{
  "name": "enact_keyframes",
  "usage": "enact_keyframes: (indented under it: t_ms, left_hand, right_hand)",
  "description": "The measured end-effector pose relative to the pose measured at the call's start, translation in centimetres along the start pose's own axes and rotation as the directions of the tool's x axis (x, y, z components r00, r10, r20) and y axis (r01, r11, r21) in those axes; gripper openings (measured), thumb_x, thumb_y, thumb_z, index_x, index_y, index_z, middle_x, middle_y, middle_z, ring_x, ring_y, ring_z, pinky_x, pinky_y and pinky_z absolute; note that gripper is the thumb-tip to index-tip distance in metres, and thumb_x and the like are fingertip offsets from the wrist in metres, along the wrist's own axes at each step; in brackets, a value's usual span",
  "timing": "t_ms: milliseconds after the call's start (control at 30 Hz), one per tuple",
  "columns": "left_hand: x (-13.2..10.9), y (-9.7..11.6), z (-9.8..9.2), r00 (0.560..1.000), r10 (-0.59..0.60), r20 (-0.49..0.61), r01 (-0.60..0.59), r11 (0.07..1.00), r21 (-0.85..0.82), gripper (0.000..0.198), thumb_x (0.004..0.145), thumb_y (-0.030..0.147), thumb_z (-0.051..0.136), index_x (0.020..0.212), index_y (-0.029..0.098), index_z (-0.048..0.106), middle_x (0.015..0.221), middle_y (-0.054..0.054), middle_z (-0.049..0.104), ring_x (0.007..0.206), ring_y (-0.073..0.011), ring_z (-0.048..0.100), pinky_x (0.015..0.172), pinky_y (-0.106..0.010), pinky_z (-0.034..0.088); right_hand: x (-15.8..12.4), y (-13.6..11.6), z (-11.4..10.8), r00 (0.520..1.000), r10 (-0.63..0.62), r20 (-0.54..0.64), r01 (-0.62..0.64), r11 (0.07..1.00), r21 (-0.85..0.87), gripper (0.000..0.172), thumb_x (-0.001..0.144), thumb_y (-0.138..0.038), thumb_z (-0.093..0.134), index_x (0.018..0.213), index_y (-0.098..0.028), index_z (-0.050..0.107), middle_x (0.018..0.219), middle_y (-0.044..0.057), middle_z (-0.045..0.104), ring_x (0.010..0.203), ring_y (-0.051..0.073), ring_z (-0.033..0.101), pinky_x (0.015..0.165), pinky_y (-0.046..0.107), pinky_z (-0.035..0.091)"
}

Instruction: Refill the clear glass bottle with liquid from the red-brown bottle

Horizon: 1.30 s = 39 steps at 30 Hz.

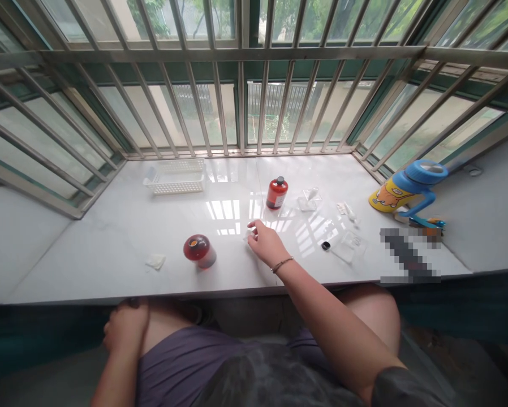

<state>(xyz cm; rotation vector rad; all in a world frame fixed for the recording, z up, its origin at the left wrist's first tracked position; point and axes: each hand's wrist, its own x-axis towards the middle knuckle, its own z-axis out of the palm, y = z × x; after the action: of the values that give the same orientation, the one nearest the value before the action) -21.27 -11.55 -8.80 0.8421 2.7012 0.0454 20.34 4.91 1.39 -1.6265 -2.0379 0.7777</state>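
My right hand [266, 244] reaches over the white tabletop, its thumb and fingers closed in a pinch. Something small and clear seems to show at the fingertips, too faint to name. To its left stands a brown-red bottle [199, 251] with its cap off and its round mouth showing. Farther back, a second red-brown bottle [276, 193] wears a dark cap and a pale label. A loose black cap [326, 246] lies to the right of my wrist. My left hand [127, 325] rests on my left knee, its fingers mostly hidden.
A white perforated basket [177, 185] sits back left, and a crumpled white wipe [155, 261] lies front left. On the right are clear plastic pieces [348, 249], a small white tube [347, 212] and a blue-yellow flask [400, 189]. Metal bars [241, 107] edge the back.
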Motion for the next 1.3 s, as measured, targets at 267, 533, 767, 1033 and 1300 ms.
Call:
enact_keyframes:
  t_ms: [267, 533, 767, 1033, 1300]
  left_hand:
    - [-0.7, 0.5, -0.7, 1.000, 0.004, 0.004, -0.004, 1.000, 0.007, 0.087, 0.091, 0.071, 0.045, 0.142, 0.004, 0.065, 0.137, -0.038, 0.065, 0.128, -0.0611, 0.063, 0.100, -0.068, 0.056]
    - [0.1, -1.3, -0.4, 0.998, 0.044, -0.054, -0.050, 0.991, -0.122, 0.073, 0.088, 0.063, 0.054, 0.133, 0.009, 0.072, 0.135, -0.032, 0.071, 0.122, -0.0569, 0.068, 0.098, -0.065, 0.059]
    - [-4.0, -1.4, -0.7, 0.948, -0.072, -0.311, -0.092, 0.872, -0.481, 0.043, 0.091, 0.051, 0.058, 0.115, 0.025, 0.081, 0.099, -0.010, 0.079, 0.093, -0.0388, 0.074, 0.096, -0.061, 0.061]
    - [-11.1, 8.5, -4.0, 0.765, 0.208, -0.609, -0.600, 0.574, -0.557, 0.045, 0.102, 0.057, 0.058, 0.128, 0.026, 0.076, 0.125, -0.007, 0.078, 0.121, -0.0363, 0.073, 0.116, -0.061, 0.055]
    - [-11.0, 16.0, -3.8, 0.711, 0.567, -0.416, -0.686, 0.430, -0.587, 0.096, 0.076, 0.056, 0.091, 0.157, 0.023, 0.051, 0.158, -0.016, 0.060, 0.141, -0.0374, 0.063, 0.126, -0.057, 0.047]
  right_hand:
    - [2.5, -9.4, 1.5, 0.837, -0.510, -0.198, 0.546, 0.796, 0.262, 0.045, 0.105, -0.024, 0.061, 0.148, -0.026, 0.049, 0.143, 0.009, 0.069, 0.122, 0.021, 0.073, 0.104, 0.037, 0.059]
    - [-3.5, -1.5, 0.1, 0.815, -0.493, -0.305, 0.551, 0.821, 0.147, 0.023, 0.104, -0.015, 0.059, 0.125, -0.024, 0.065, 0.104, 0.005, 0.075, 0.095, 0.021, 0.074, 0.089, 0.038, 0.062]
    - [-10.1, 9.9, -6.3, 0.810, -0.409, -0.420, 0.326, 0.910, -0.258, 0.021, 0.105, -0.020, 0.063, 0.125, -0.025, 0.066, 0.110, 0.009, 0.076, 0.105, 0.029, 0.070, 0.097, 0.047, 0.058]
    - [-13.1, 19.0, -11.7, 0.740, -0.121, -0.662, -0.174, 0.916, -0.362, 0.063, 0.099, -0.055, 0.070, 0.146, -0.016, 0.055, 0.146, 0.025, 0.060, 0.141, 0.042, 0.054, 0.120, 0.062, 0.043]
    - [-12.5, 23.0, -11.0, 0.812, 0.128, -0.570, -0.247, 0.959, -0.137, 0.084, 0.091, -0.068, 0.070, 0.155, -0.018, 0.047, 0.143, 0.022, 0.062, 0.135, 0.041, 0.059, 0.117, 0.059, 0.047]
